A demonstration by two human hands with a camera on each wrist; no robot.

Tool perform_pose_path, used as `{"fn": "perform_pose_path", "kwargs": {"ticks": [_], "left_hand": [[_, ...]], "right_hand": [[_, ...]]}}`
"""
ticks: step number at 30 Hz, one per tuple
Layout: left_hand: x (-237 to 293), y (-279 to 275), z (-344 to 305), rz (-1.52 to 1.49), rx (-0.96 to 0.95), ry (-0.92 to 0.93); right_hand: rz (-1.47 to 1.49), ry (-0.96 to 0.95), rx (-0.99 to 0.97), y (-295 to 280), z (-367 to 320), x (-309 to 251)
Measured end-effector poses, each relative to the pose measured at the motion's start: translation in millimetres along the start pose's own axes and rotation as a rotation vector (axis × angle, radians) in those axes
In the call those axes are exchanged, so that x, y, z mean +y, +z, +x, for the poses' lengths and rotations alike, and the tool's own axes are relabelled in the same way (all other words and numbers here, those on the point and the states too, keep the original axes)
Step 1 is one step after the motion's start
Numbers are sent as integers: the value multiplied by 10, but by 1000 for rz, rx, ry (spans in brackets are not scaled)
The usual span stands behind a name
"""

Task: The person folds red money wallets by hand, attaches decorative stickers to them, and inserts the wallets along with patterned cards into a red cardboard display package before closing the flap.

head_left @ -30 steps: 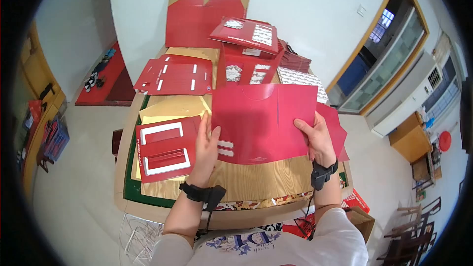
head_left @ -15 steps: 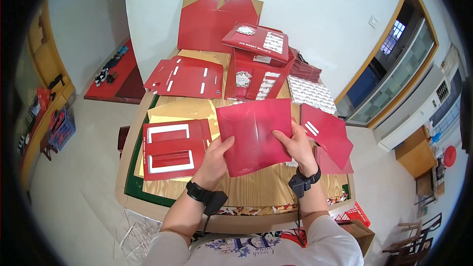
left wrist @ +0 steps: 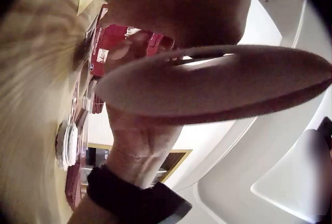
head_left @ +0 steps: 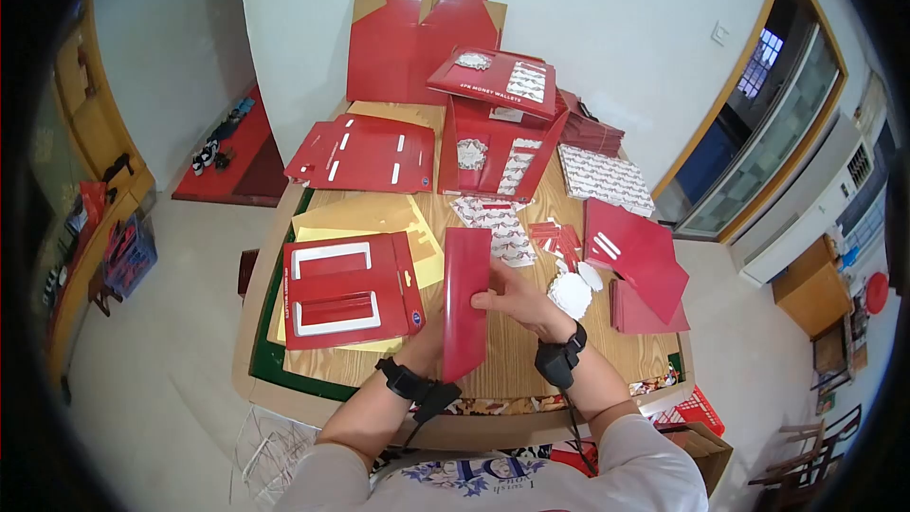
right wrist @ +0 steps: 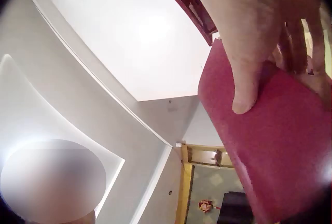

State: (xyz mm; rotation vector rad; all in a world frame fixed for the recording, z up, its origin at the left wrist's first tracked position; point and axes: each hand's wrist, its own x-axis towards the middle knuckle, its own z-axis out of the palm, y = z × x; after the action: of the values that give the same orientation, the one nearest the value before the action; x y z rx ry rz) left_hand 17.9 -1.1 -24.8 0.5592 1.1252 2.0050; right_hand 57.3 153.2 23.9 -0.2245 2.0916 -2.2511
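Observation:
Both hands hold a glossy red card folder (head_left: 466,299), folded into a narrow upright shape over the near middle of the table. My right hand (head_left: 526,301) pinches it from the right, thumb (right wrist: 245,97) flat on the outer face and fingers behind the edge. On the other side, my left hand (head_left: 424,346) grips the folder low down, its fingers mostly hidden behind the card. The left wrist view catches the folder (left wrist: 218,86) almost edge-on, with its two layers bowed slightly apart.
Left lies a red window-cut card (head_left: 353,289) on yellow sheets (head_left: 422,251). White scalloped labels (head_left: 570,296), small red strips (head_left: 559,239) and patterned cards (head_left: 500,225) sit to the right of centre. Flat red folders (head_left: 640,261) are farther right. A red display box (head_left: 495,156) stands behind.
The red sheet was spread wide between both hands, then partly folded; now it is a narrow folded piece turned edgeways. My hands have come closer together, and the labels behind show.

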Motion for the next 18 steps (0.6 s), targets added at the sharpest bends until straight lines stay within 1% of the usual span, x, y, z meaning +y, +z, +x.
{"fn": "perform_pose_path", "kwargs": {"ticks": [2, 3, 5, 6, 7, 9, 12, 13, 15, 17, 18], "left_hand": [[48, 64, -57, -69, 69, -43], [159, 120, -43, -102, 102, -65], [209, -51, 152, -368, -13, -11], [268, 38, 148, -382, -8, 110], [227, 16, 168, -220, 74, 84], [69, -91, 233, -37, 141, 107], [137, -286, 278, -146, 463, 80], [215, -303, 271, -189, 583, 147], [209, -512, 311, -273, 698, 252], [265, -564, 298, -298, 705, 280], [291, -580, 294, -310, 709, 300]], "right_hand": [[-5, 48, 8, -27, 6, 33], [-8, 71, 14, -50, 18, 29], [-182, 237, 210, -62, 11, -198], [-115, 135, 206, -128, 19, -136], [-72, 46, 222, -102, 22, -124], [-238, 39, 169, -176, 43, 66], [-547, 192, 230, -501, 293, 28], [-733, 65, 185, -612, 447, 6], [-1099, -203, 85, -795, 789, 41], [-1428, -251, -16, -912, 1176, 497], [-1593, -278, -69, -872, 1364, 629]]}}
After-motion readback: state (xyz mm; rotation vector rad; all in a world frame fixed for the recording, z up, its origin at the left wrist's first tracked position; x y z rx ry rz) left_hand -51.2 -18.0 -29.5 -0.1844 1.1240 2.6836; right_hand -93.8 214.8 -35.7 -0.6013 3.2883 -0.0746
